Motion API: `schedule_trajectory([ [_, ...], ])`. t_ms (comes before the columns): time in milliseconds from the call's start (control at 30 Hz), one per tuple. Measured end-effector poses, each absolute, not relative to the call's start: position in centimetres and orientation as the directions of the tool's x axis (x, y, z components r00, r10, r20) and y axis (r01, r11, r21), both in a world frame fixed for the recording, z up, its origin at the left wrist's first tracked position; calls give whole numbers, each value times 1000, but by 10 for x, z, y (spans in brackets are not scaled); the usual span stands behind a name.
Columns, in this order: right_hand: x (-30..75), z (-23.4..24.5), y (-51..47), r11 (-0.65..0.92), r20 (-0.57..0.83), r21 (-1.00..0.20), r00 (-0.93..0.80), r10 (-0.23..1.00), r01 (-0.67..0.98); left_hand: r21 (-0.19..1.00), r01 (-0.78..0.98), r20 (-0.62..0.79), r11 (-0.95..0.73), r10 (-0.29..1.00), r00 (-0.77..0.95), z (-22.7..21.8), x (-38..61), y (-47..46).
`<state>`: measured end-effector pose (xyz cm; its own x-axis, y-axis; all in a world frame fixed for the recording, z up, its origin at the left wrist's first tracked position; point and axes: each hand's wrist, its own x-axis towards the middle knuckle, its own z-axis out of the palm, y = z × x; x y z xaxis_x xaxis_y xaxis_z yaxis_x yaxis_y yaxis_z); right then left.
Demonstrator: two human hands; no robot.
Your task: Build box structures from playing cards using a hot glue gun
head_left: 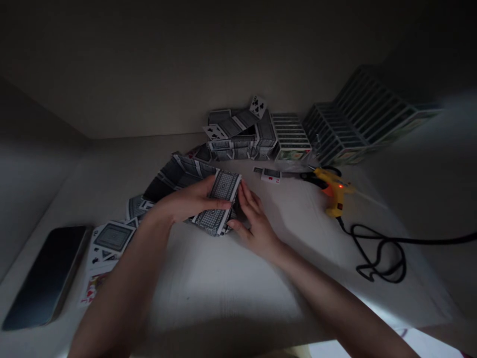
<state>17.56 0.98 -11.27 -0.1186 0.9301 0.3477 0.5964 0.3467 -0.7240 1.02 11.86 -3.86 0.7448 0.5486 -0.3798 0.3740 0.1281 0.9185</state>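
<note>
A box built of playing cards (225, 186), with grey patterned backs outward and a hollow left part, is between my two hands at the middle of the table. My left hand (188, 201) grips it from the left, the thumb lying across the top cards. At its right end my right hand (257, 223) closes on the edge, fingertips and thumb pressed to the side. The fingers partly hide that end. Just behind stands another playing-card structure (242, 149) with loose cards on top, among them an eight of clubs (257, 107).
A yellow glue gun (335, 194) with a lit red light lies right, its black cord (383, 241) coiled nearby. Small cards (271, 175) lie behind my right hand. Slatted card boxes (290, 134) line the back. At left are loose cards (114, 236) and a dark phone (46, 276).
</note>
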Motion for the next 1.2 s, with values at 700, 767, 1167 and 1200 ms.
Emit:
schedule_trajectory([
  [700,176,-114,14,324,361,-804,-24,932,499,892,320,-449,320,544,709,-32,13,114],
  [767,176,-115,14,324,362,-805,-21,932,496,889,321,-454,326,541,708,-33,13,114],
  [1167,176,-114,14,348,389,-803,-16,921,485,910,356,-412,211,546,730,-35,13,117],
  [1200,177,-114,14,347,388,-803,-17,922,485,912,359,-407,199,545,733,-36,12,117],
])
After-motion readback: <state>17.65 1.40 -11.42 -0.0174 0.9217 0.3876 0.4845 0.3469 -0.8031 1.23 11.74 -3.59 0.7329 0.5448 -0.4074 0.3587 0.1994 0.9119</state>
